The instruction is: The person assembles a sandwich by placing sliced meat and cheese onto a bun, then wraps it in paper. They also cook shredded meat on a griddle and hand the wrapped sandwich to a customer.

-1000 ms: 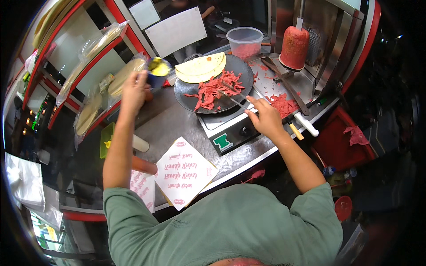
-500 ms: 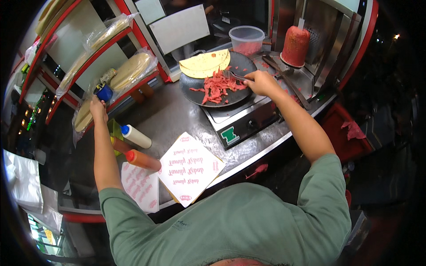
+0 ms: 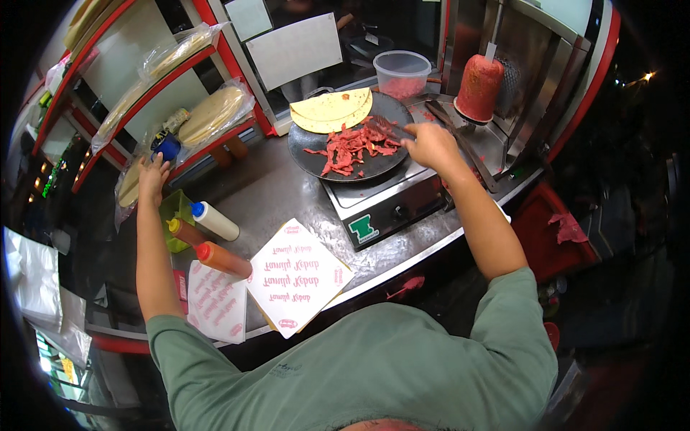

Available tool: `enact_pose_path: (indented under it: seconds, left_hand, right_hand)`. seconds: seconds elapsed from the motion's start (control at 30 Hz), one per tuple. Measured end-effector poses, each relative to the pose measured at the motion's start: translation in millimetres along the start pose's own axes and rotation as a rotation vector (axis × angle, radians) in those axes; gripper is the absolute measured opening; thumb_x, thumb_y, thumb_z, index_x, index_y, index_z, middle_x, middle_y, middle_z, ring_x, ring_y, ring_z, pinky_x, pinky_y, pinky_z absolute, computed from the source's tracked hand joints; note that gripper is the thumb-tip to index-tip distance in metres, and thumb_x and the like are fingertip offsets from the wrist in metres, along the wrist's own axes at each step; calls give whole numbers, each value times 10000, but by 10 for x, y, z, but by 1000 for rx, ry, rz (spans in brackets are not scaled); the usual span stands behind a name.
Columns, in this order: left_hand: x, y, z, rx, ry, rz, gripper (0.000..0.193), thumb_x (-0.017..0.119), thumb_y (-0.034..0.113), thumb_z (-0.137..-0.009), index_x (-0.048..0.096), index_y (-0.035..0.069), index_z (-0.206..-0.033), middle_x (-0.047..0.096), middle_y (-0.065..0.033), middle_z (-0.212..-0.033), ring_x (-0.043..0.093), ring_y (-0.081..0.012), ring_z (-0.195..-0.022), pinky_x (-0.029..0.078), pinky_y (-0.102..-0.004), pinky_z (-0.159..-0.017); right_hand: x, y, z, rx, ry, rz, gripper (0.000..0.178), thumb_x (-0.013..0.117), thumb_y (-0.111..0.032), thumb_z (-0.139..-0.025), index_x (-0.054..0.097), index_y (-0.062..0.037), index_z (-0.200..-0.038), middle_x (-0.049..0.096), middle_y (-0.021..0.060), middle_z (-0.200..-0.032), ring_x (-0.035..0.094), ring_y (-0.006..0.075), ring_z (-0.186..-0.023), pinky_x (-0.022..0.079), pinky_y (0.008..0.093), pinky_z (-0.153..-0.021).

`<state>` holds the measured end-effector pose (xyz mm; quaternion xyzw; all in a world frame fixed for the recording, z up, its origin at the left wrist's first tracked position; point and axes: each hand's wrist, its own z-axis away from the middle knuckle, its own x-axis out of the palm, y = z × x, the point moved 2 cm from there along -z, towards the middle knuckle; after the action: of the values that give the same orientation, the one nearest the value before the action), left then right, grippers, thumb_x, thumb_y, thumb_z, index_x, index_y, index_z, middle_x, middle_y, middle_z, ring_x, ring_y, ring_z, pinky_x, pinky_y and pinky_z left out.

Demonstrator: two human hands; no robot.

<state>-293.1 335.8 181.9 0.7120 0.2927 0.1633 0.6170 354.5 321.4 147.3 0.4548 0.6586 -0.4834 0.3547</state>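
My right hand (image 3: 433, 147) grips a metal fork (image 3: 382, 129), its prongs among the shredded red meat (image 3: 348, 149) on a round black griddle pan (image 3: 305, 158). Behind the meat a folded flatbread (image 3: 330, 111) lies at the pan's far left. Over by the shelf, my left hand (image 3: 152, 176) is open with its fingers apart, just below a blue round container (image 3: 166, 146). Whether the fingertips touch the container I cannot tell. Bagged flatbreads (image 3: 213, 117) lie beside it on the shelf.
The pan sits on a steel gas stove (image 3: 388, 212). A meat cone on a spit (image 3: 479, 87), a long knife (image 3: 467, 147) and a clear tub (image 3: 402, 72) stand around it. Sauce bottles (image 3: 224, 260) and printed wrapping papers (image 3: 300, 276) occupy the counter's near left.
My left hand has spread its fingers beside the blue container. My right hand has moved slightly right and nearer with the fork, and the meat lies a little differently. The view has shifted slightly.
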Motion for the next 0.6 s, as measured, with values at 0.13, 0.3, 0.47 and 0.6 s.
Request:
enact_pose_path:
  seconds: [0.13,0.3,0.47,0.6]
  left_hand:
    - [-332,-118,131,215,117,-130,629,671,259,-1023,340,24,-1504,620,-62,-1054,567,-120,-856,469,-262,-762]
    - [160,461,2042,476,-252,2,301,642,278,-1037,610,30,-1205,601,-29,-946,577,-106,-838,466,-253,-765]
    - [376,-200,3511,447,-1084,-134,211,743,152,-939,698,13,-1092,738,-111,-1014,707,-221,-971,543,-357,-880]
    - [868,-543,4261,38,-1242,-93,301,687,181,-996,683,24,-1253,743,-109,-1151,699,-242,-1087,527,-353,-960]
  right_hand:
    - [343,-211,-386,-222,-24,133,401,717,-327,-903,726,-156,-1266,728,182,-1107,689,401,-1049,546,501,-908]
    - [-38,-92,-329,-143,-53,61,385,749,-296,-882,742,-150,-1237,733,174,-1159,695,363,-1095,544,493,-939]
    - [191,56,-351,-230,-29,126,377,747,-310,-878,745,-152,-1221,734,168,-1163,701,361,-1083,558,494,-912]
    - [308,-271,-306,-222,-48,40,346,716,-305,-900,757,-151,-1207,744,179,-1095,703,371,-1066,553,496,-918]
